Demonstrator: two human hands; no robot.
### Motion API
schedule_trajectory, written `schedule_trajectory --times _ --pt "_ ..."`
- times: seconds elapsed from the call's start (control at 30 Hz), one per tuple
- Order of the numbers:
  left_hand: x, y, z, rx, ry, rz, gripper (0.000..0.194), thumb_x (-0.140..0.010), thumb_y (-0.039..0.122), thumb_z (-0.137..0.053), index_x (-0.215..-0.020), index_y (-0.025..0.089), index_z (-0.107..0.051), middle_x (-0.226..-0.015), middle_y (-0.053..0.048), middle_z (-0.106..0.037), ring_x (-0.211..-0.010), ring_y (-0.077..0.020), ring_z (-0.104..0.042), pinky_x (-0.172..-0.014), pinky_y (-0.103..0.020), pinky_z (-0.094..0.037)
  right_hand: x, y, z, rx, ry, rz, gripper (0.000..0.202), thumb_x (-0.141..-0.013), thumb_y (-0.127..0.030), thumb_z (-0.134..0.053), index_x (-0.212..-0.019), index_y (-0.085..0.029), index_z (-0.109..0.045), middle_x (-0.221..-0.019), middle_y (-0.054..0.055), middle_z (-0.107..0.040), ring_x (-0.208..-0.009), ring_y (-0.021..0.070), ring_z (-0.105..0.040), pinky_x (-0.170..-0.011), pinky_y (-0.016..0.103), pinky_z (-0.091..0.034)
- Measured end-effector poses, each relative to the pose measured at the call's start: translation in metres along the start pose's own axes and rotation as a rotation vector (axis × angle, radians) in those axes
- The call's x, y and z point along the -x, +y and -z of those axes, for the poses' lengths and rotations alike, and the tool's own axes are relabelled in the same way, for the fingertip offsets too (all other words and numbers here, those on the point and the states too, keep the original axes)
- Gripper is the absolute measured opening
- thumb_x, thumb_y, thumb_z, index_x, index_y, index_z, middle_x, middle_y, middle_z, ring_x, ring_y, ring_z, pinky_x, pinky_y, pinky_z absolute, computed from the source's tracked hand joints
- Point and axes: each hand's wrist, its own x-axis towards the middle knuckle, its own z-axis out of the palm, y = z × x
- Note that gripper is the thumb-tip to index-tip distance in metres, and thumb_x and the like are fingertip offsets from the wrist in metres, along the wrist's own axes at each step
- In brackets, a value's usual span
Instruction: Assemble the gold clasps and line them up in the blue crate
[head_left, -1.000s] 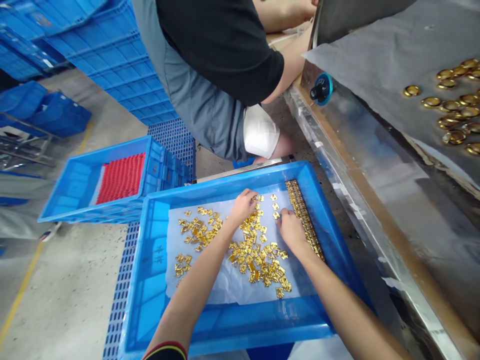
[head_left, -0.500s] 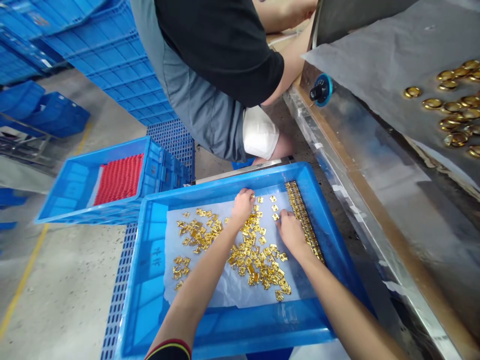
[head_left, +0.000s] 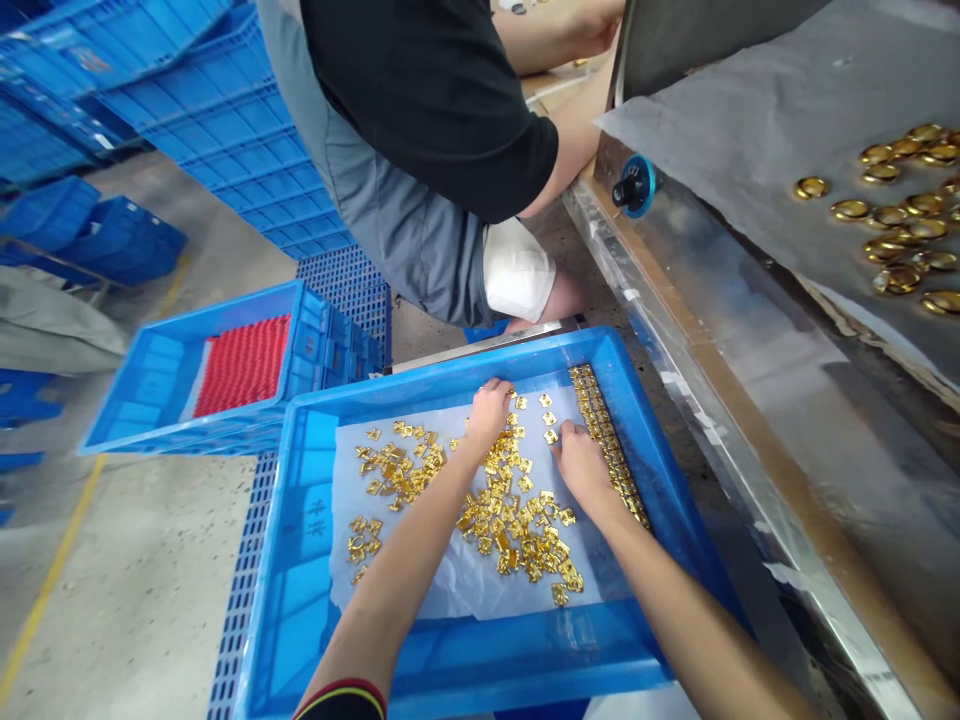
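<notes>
My left hand (head_left: 491, 410) reaches over the upper middle of a blue plastic tray (head_left: 450, 690), its fingers closed on a small gold metal piece (head_left: 512, 393) that barely shows at the tips. My right hand (head_left: 583, 462) is closed too, fingers curled together beside a short column of single gold pieces (head_left: 550, 418); what it holds, if anything, is hidden. Under both hands, white paper (head_left: 450, 590) lines the tray, with loose gold pieces (head_left: 517, 525) heaped on it. Tightly packed rows of gold pieces (head_left: 609, 440) run along the tray's right side.
A person in a black shirt (head_left: 427, 90) works just beyond the tray. To the right runs a metal-edged bench (head_left: 697, 370) with gold rings (head_left: 892, 220) on grey sheeting. At the left, a blue crate (head_left: 135, 390) holds red items (head_left: 244, 365); blue crates (head_left: 225, 130) are stacked behind.
The camera view has shifted slightly. My left hand has moved a touch to the right; my right hand stays in nearly the same spot.
</notes>
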Motion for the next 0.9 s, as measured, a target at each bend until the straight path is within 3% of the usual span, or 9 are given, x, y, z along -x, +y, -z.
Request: schedule_trajectory --times 0.27,0.4,0.5,0.6,0.7,0.9 --pt "0.0 0.009 0.004 -0.089 -0.008 0.111 0.023 -0.097 0.017 -0.051 -0.108 0.016 -0.07 -0.103 -0.015 -0.073 -0.094 -0.0281 -0.071 -0.082 -0.037 -0.055 0.002 0.001 0.001 -0.004 0.007 0.006 0.026 -0.1 -0.018 -0.058 -0.124 -0.011 -0.058 -0.12 0.017 -0.068 -0.107 0.0252 -0.072 -0.088 0.029 -0.05" --pt "0.008 0.011 0.012 -0.108 0.001 0.05 0.025 -0.099 0.019 -0.05 -0.118 0.02 -0.067 -0.112 -0.012 -0.072 -0.107 -0.026 -0.067 -0.093 -0.037 -0.052 0.002 0.0 0.001 -0.012 0.015 0.003 0.025 -0.099 -0.017 -0.059 -0.123 -0.011 -0.059 -0.119 0.018 -0.068 -0.106 0.0252 -0.072 -0.087 0.029 -0.051" --pt "0.011 0.016 0.011 -0.116 -0.036 -0.007 0.019 -0.097 0.024 -0.056 -0.109 0.018 -0.07 -0.103 -0.013 -0.072 -0.107 -0.028 -0.066 -0.096 -0.039 -0.051 0.001 0.0 0.0 -0.016 0.017 0.006 0.026 -0.099 -0.016 -0.059 -0.124 -0.011 -0.059 -0.12 0.018 -0.068 -0.106 0.0253 -0.072 -0.088 0.03 -0.051" --pt "0.009 0.022 0.005 -0.109 -0.086 -0.063 0.016 -0.095 0.018 -0.057 -0.096 0.018 -0.073 -0.097 -0.012 -0.071 -0.102 -0.0275 -0.066 -0.093 -0.039 -0.052 0.001 0.0 0.0 -0.015 0.011 0.011 0.026 -0.099 -0.016 -0.058 -0.125 -0.012 -0.059 -0.121 0.018 -0.069 -0.107 0.0254 -0.072 -0.088 0.03 -0.051" --pt "0.006 0.023 0.004 -0.083 -0.131 -0.146 0.025 -0.093 0.01 -0.053 -0.092 0.021 -0.075 -0.098 -0.009 -0.07 -0.1 -0.0234 -0.066 -0.094 -0.035 -0.052 0.001 0.0 0.001 -0.014 0.009 0.011 0.026 -0.1 -0.017 -0.058 -0.125 -0.011 -0.059 -0.121 0.017 -0.069 -0.107 0.0256 -0.072 -0.088 0.03 -0.051" --pt "0.004 0.009 0.017 -0.073 -0.101 -0.171 0.049 -0.09 0.0 -0.041 -0.123 0.024 -0.07 -0.12 -0.01 -0.067 -0.11 -0.0227 -0.065 -0.099 -0.036 -0.052 0.003 0.0 0.001 -0.019 0.0 0.002 0.027 -0.1 -0.018 -0.058 -0.125 -0.011 -0.059 -0.122 0.017 -0.069 -0.109 0.0267 -0.072 -0.089 0.031 -0.051"
